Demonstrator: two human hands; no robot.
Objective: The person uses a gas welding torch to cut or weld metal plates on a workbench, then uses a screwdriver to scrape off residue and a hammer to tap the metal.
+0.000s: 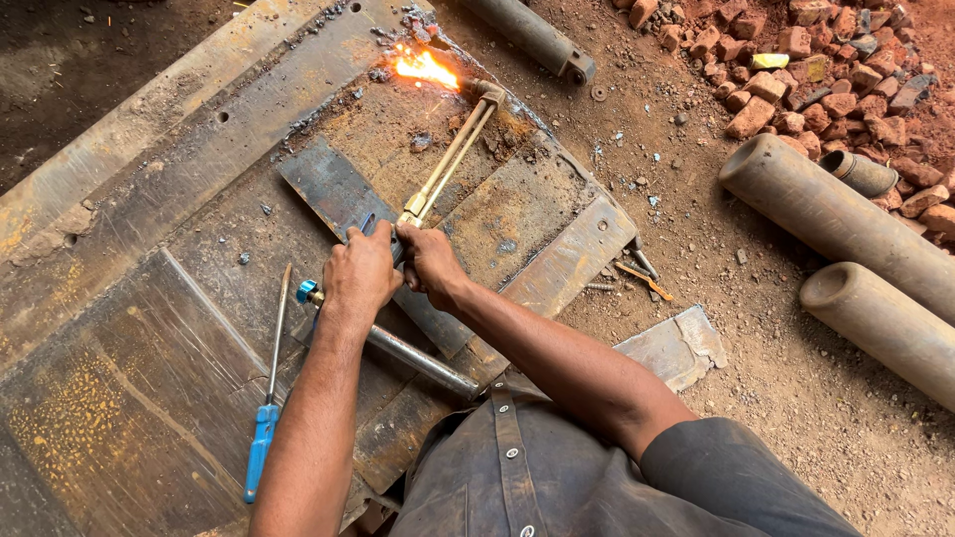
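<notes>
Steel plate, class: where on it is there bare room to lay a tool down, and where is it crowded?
Bare: the steel plate left of the blue screwdriver, and its upper-left strip. Crowded: the middle, where the left hand and right hand grip the cutting torch, and the far edge by the flame with slag bits.

The floor was bare reddish dirt strewn with pebbles, lit by even daylight. A heap of broken bricks lay at the far right, beside two thick rusty pipes
</notes>
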